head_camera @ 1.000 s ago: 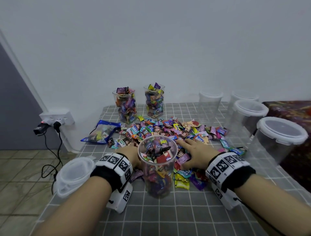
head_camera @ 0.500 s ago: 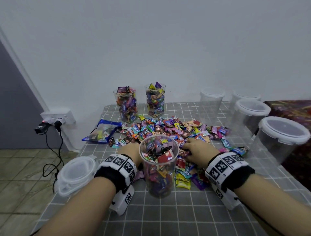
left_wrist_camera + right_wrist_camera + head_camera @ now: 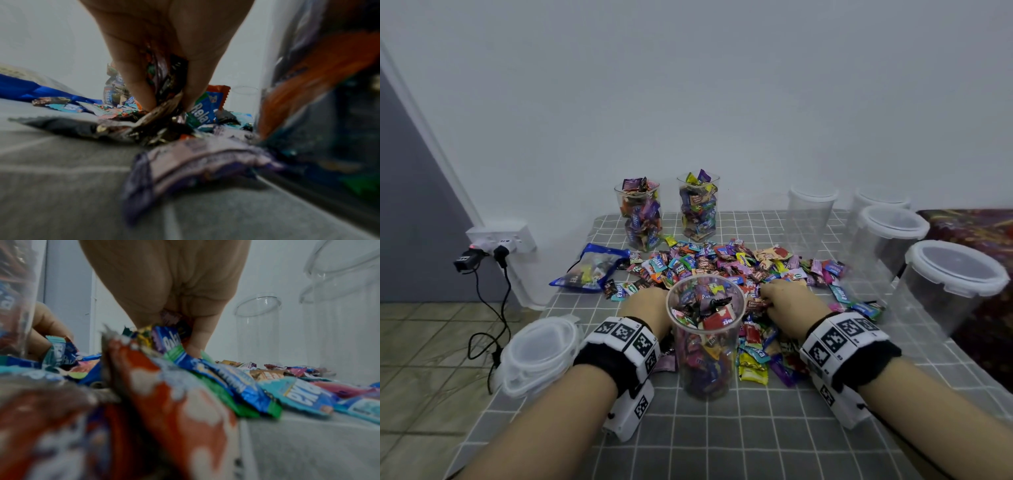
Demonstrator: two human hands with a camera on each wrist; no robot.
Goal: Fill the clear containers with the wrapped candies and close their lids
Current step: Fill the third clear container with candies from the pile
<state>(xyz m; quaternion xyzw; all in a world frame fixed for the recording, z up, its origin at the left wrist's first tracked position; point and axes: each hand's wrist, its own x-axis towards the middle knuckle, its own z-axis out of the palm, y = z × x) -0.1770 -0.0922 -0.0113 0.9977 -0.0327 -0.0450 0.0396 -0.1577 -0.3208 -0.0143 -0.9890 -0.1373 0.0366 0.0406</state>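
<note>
- My left hand (image 3: 650, 306) is down in the candies (image 3: 726, 263), just left of the jar (image 3: 704, 339); its fingers (image 3: 133, 78) curl round a bunch of wrappers.
- My right hand (image 3: 787, 301) is just right of the jar, fingers (image 3: 197, 337) clamped on a clutch of candies.
- The jar stands upright between my wrists, nearly full, no lid.
- Two full jars (image 3: 671, 212) stand at the wall; empty tubs (image 3: 890, 236) stand right.
- Loose lids (image 3: 539, 353) are stacked at the table's left edge.

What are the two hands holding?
Both hold colourful wrapped candies off the table pile: left hand and right hand each bunch several wrappers between curled fingers.
</note>
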